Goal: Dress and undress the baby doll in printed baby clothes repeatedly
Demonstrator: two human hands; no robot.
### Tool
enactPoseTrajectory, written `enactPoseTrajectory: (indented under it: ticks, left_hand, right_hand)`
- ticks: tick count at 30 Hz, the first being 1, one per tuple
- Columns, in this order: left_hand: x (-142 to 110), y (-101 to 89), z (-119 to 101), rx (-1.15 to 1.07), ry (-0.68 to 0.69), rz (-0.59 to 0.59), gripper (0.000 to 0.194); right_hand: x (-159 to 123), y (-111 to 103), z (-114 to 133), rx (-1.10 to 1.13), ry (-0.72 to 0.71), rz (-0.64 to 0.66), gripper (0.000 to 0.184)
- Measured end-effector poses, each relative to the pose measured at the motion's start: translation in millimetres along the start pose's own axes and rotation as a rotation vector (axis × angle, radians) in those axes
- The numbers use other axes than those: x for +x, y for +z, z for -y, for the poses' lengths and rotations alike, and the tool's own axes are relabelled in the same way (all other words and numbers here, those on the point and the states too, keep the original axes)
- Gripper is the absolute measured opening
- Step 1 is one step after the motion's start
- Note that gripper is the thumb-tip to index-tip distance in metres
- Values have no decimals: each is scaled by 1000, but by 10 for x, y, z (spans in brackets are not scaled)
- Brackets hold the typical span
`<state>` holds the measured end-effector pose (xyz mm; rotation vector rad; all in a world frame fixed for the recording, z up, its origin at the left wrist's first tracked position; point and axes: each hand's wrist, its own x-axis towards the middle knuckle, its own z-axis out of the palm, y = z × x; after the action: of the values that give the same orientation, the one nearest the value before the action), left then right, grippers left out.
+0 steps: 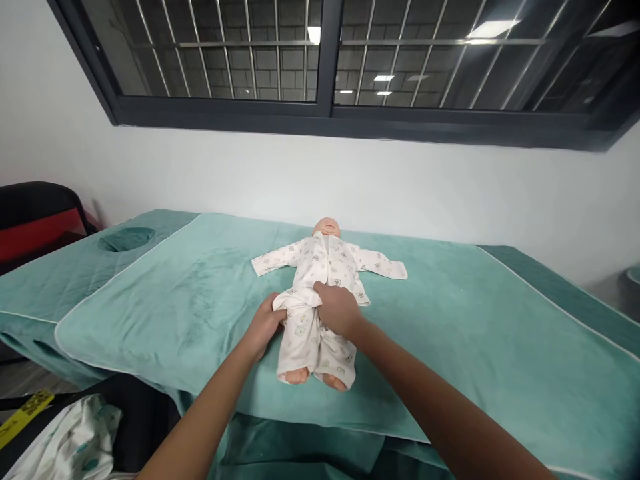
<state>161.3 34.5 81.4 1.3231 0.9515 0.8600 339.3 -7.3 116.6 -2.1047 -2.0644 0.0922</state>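
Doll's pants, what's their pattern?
The pants are whitish with small scattered prints, some greenish; the head view shows this best.

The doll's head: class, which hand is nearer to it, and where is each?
Right. The right hand is below the doll's head in the picture, gripping the trousers at the front; the left hand is farther off, below and to the left, gripping their side.

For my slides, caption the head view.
Bare left hand and right hand hold white printed cloth trousers on a pink plastic doll atop a teal plush cover.
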Motion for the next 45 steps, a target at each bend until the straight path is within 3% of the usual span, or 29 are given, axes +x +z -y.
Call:
enactPoseTrajectory:
  ticks: [3,5,8,11,13,15,18,21,24,27,30,35,37,39,41,45]
  left_hand:
    - [162,50,-20,121,75,-168,17]
    - [228,92,-13,125,107,-219,16]
    - [226,102,12,120,128,-195,17]
    - [178,2,9,-11,114,-92,30]
    - [183,-76,-33,-80,113,-102,33]
    - [236,-95,-106,-7,149,-162,26]
    - [377,44,-233,317,253,-134,22]
    - [501,313,-334,618,328,-43,33]
    - [538,552,-403,758,346,-78,38]
    - [518,628,-451,789,354,-118,30]
    - [526,484,-443,637,321,-182,13]
    - [581,-78,-223,299,168,-466,15]
    - [557,-248,-121,230,129,-568,13]
    - [506,-304,-61,210,130,-612,12]
    - [448,-253,-58,219,163,-538,13]
    - [348,-89,-166,239,177,-152,15]
  right_hand:
    - [-38,34,1,31,24,-4,19]
    - [-64,40,-11,53,35,-8,19]
    - [-133,15,-36,109,26,-15,20]
    - [-232,-59,-99,378,-37,-25,23]
    - [-278,-123,-167,565,-49,-75,24]
    - [-278,-179,-232,530,22,-194,23]
    - [-195,-219,-257,198,154,-298,26]
    - [-59,-214,-176,-2,220,-229,26]
    - [76,-212,-105,134,286,-245,12]
    - [147,-252,-210,362,305,-292,4]
    - [55,-306,-561,513,342,-326,11]
    - [-469,-223,-1357,683,543,-470,28]
    - [-647,-120,-1527,631,639,-569,27]
    - [-718,-18,-1516,556,623,-650,31]
    - [-677,51,-1340,554,474,-604,32]
    - [-458,41,-859,715,111,-218,21]
